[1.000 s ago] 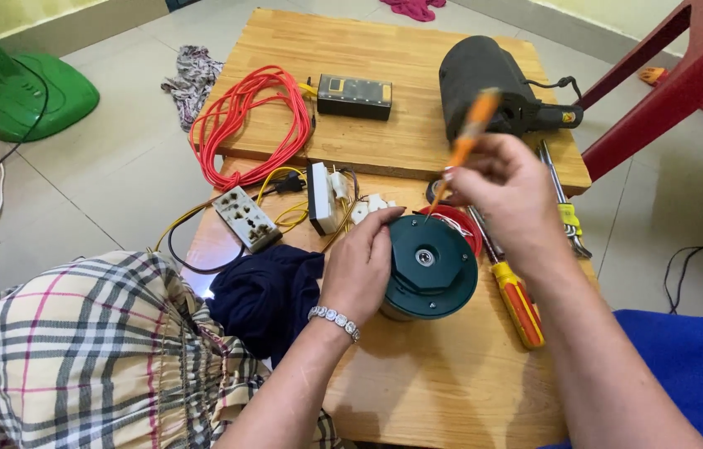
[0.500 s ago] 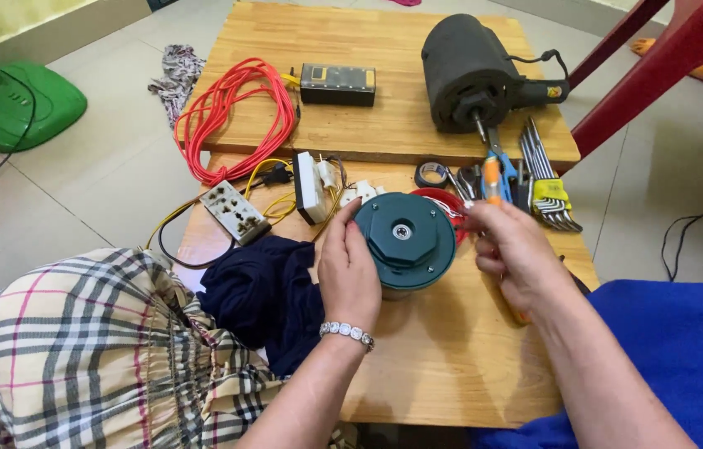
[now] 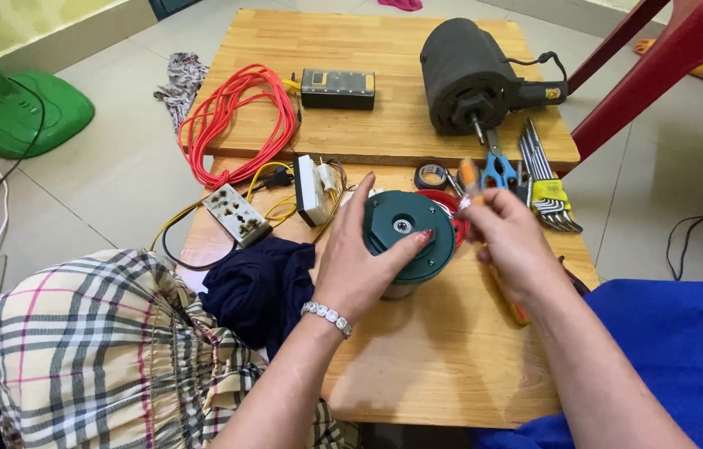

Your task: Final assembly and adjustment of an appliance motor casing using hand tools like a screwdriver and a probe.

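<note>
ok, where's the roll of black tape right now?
In the head view the roll of black tape lies on the wooden table, right of centre, just behind the green round motor housing and left of the blue-handled pliers.
</note>
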